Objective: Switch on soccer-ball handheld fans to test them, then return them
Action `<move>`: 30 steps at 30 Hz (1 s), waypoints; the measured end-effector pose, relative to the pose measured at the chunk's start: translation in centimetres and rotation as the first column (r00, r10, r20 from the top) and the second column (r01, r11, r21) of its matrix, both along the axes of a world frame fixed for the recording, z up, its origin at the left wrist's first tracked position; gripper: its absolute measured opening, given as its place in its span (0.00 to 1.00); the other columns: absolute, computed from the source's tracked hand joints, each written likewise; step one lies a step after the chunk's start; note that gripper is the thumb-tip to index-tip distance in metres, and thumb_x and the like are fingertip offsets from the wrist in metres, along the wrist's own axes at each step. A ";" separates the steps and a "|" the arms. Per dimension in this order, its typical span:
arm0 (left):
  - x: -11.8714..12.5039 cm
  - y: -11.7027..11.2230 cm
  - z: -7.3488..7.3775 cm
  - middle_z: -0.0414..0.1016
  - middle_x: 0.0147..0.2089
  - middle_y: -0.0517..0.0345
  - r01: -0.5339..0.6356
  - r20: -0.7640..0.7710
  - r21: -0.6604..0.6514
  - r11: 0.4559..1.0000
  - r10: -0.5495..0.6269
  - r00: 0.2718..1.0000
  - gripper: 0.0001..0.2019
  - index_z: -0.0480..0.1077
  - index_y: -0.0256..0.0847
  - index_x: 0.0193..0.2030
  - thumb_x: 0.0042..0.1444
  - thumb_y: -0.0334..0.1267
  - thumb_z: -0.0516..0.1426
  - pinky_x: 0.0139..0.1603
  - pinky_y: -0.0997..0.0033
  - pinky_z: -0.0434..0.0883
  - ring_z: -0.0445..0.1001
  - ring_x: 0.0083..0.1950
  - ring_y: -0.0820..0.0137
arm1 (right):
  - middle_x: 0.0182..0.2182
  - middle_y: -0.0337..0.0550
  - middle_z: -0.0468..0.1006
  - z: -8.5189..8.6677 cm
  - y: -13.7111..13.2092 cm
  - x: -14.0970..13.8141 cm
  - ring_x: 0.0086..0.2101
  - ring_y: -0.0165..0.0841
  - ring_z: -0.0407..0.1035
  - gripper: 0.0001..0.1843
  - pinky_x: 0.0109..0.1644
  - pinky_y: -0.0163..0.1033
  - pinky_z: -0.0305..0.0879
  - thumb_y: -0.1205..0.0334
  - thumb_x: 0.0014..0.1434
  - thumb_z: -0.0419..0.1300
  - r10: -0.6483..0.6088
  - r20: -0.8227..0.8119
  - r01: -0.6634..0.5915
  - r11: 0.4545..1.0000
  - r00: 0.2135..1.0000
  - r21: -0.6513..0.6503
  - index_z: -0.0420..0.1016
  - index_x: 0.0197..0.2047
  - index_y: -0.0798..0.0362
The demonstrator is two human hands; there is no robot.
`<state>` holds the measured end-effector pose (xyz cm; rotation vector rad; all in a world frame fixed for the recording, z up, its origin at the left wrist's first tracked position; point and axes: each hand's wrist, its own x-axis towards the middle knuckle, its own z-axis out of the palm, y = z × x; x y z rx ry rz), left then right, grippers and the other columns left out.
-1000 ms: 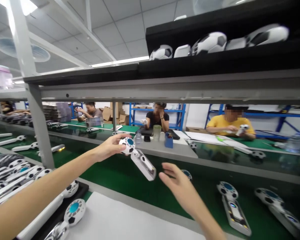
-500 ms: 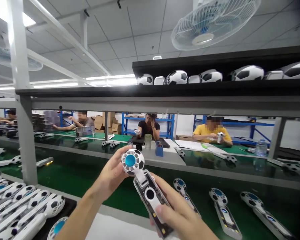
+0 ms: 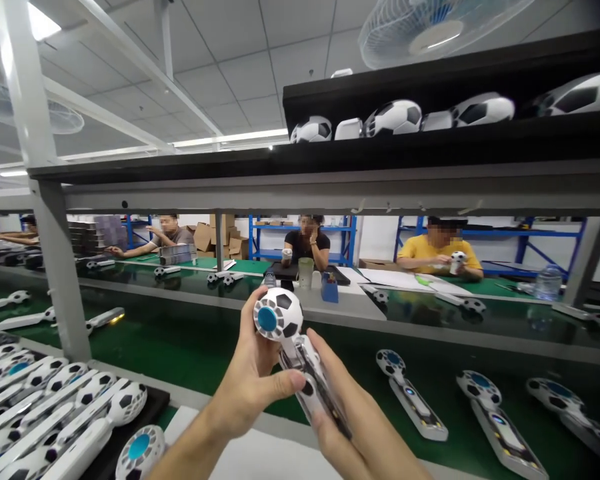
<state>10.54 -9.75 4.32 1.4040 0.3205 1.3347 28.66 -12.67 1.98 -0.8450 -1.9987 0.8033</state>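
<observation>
Both hands hold up a handheld fan (image 3: 285, 327) with a football-patterned round head, a blue centre and a white handle. My left hand (image 3: 253, 387) is wrapped round the neck under the head, its thumb lying across the handle. My right hand (image 3: 347, 417) grips the lower handle from beneath, fingers closed. The fan stands nearly upright, head uppermost, above the near edge of the green conveyor belt (image 3: 200, 347).
More fans lie on the belt at the right (image 3: 410, 397). A black tray (image 3: 145, 407) of several fans sits at lower left. A grey post (image 3: 55, 267) stands at left, a shelf with fans (image 3: 395, 117) overhead. Three people sit at the far table (image 3: 430, 280).
My right hand came in and took the handle. The fan swung from slanting toward upright, and my left thumb shifted across the handle.
</observation>
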 end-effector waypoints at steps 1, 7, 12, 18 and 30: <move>0.0 -0.1 0.1 0.65 0.62 0.52 -0.017 0.001 0.005 1.000 0.017 1.000 0.50 0.40 0.59 0.69 0.50 0.35 0.69 0.56 0.64 0.68 0.70 0.55 0.63 | 0.71 0.33 0.49 -0.2 0.0 -0.1 0.69 0.45 0.46 0.36 0.68 0.59 0.49 0.59 0.68 0.51 -0.009 -0.025 0.009 1.000 1.000 -0.015 0.39 0.73 0.27; -0.4 -1.0 0.7 0.66 0.62 0.54 -0.112 -0.127 0.021 0.993 0.114 0.985 0.48 0.38 0.59 0.71 0.54 0.37 0.67 0.60 0.65 0.66 0.72 0.55 0.65 | 0.69 0.43 0.57 -0.5 -0.9 -0.9 0.52 0.46 0.71 0.35 0.52 0.47 0.71 0.45 0.67 0.53 -0.065 -0.268 0.015 0.983 0.961 -0.183 0.48 0.73 0.37; -0.7 -1.2 0.9 0.66 0.64 0.56 -0.092 -0.142 0.020 0.996 0.094 0.985 0.51 0.32 0.62 0.72 0.57 0.37 0.65 0.62 0.66 0.65 0.70 0.59 0.65 | 0.64 0.48 0.64 -0.4 -1.1 -1.6 0.32 0.32 0.70 0.39 0.35 0.38 0.70 0.43 0.63 0.61 -0.044 -0.468 -0.119 0.942 0.882 -0.313 0.53 0.72 0.40; -0.7 -1.2 0.6 0.67 0.63 0.58 -0.070 -0.097 0.007 0.998 0.070 0.993 0.50 0.33 0.63 0.72 0.57 0.32 0.65 0.59 0.67 0.68 0.72 0.54 0.68 | 0.60 0.50 0.67 -1.0 -1.1 -1.9 0.31 0.32 0.69 0.40 0.33 0.38 0.68 0.42 0.62 0.61 -0.059 -0.459 -0.121 0.927 0.887 -0.354 0.50 0.72 0.38; -1.4 -1.3 0.8 0.67 0.64 0.54 -0.070 -0.118 0.023 0.997 0.073 0.990 0.50 0.37 0.64 0.73 0.54 0.37 0.66 0.59 0.58 0.71 0.74 0.56 0.59 | 0.39 0.46 0.78 -0.7 -2.0 -1.6 0.30 0.35 0.70 0.44 0.33 0.40 0.69 0.49 0.61 0.63 -0.013 -0.476 -0.207 0.890 0.879 -0.406 0.45 0.74 0.40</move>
